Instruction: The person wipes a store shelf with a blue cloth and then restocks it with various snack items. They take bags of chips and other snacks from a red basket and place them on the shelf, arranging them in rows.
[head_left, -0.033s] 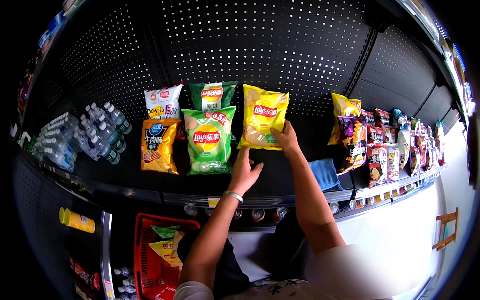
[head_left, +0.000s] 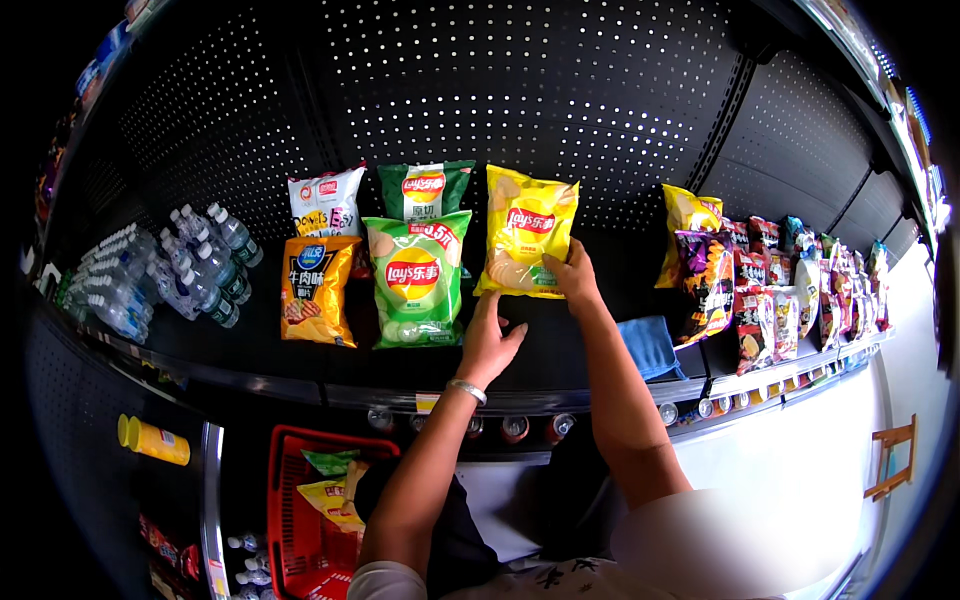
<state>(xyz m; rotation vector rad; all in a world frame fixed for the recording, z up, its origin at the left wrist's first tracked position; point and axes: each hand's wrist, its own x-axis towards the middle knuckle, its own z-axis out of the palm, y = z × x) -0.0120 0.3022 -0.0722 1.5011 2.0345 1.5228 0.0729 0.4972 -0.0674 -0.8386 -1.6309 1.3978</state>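
Yellow chip bag (head_left: 525, 232): glossy, puffed, top seam looks closed. Upright, printed face toward camera, tipped slightly clockwise. Red emblem near mid-face; pictured chips toward 7 o'clock, small green patch toward 5. Position: 1 o'clock from view centre. Held at its 5 o'clock corner, partly covered there.

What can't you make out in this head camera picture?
Head view: the white bag's lower part, behind the orange bag.
Head view: the dark green bag's lower part, behind the light green bag.
Head view: some right hand fingertips, behind the yellow bag.
Head view: much of the red basket's right side, behind the left forearm.
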